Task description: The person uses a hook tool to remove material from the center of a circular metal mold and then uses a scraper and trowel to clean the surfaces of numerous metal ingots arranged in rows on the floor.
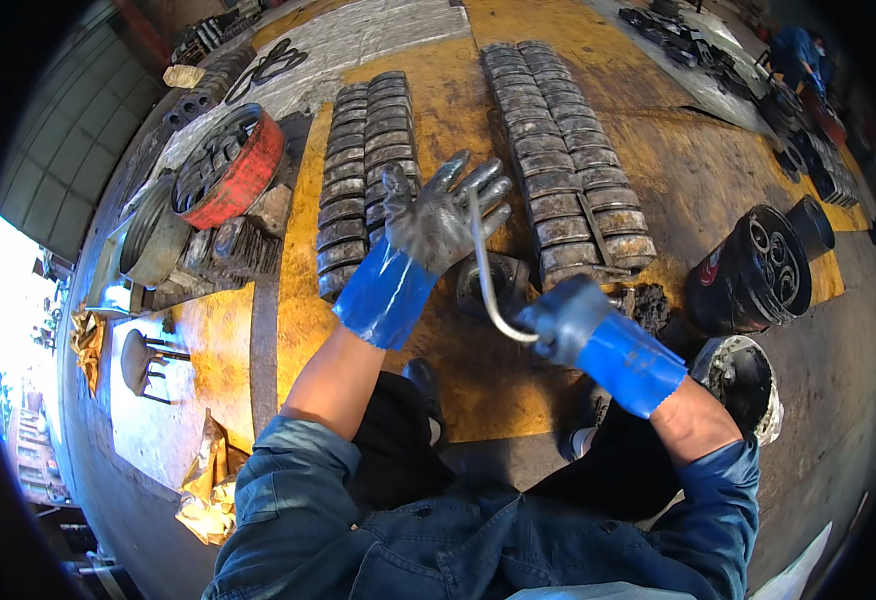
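Both my hands wear dark, stained gloves with blue cuffs. My left hand [445, 215] is raised with its fingers spread. In front of my body, my right hand [565, 320] is closed around the lower end of a bent pale metal rod [485, 270]. The rod curves upward, and its far end overlaps the fingers of my left hand; I cannot tell whether they touch. Below the rod sits a dark block-like metal part with a round opening [470, 285]. A long double row of worn metal blocks [568, 160] stretches away beyond my right hand, with a flat bar [592, 228] on its near end.
Another double row of blocks [344, 185] lies to the left. Further left are a red drum ring [248, 180] and a stool [143, 360]. At right stand a black bucket of rings [723, 290] and a grimy white pail [770, 400]. A person [798, 60] works at far right.
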Demonstrator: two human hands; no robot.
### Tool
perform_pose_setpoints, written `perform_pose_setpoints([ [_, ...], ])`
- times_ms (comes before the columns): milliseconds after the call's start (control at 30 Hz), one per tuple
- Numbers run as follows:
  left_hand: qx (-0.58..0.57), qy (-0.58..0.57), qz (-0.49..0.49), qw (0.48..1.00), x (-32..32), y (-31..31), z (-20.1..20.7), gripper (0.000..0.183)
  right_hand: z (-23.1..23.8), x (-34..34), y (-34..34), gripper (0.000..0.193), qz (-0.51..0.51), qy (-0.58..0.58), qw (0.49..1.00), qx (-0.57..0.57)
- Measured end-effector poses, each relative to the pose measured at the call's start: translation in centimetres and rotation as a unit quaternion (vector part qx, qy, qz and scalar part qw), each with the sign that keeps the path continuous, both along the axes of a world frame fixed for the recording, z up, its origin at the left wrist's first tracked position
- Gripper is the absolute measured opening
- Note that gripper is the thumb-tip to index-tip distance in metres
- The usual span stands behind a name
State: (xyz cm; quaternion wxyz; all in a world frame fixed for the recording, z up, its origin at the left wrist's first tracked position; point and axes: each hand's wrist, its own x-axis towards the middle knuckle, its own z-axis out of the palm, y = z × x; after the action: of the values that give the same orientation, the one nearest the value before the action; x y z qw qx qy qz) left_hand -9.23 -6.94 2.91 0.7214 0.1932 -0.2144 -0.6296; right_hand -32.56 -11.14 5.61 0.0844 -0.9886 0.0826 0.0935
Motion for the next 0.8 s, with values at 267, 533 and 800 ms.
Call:
perform_pose_setpoints([
  [267,-0.006,-0.145,-0.123,0.982,-2.6,0.1,0.1,0.126,-2.6,-0.3,-2.1,0.014,0.012,-0.088,0.992,-0.086],
  [533,0.007,-0.173,-0.139,0.975,-2.6,1.2,0.1,0.124,-2.5,0.6,-4.9,0.028,-0.096,0.114,0.988,-0.043],
  [800,-0.036,-0.204,-0.136,0.969,-1.7,0.0,-1.9,0.114,-3.8,-1.5,-6.2,0.020,-0.135,0.011,0.987,-0.086],
])
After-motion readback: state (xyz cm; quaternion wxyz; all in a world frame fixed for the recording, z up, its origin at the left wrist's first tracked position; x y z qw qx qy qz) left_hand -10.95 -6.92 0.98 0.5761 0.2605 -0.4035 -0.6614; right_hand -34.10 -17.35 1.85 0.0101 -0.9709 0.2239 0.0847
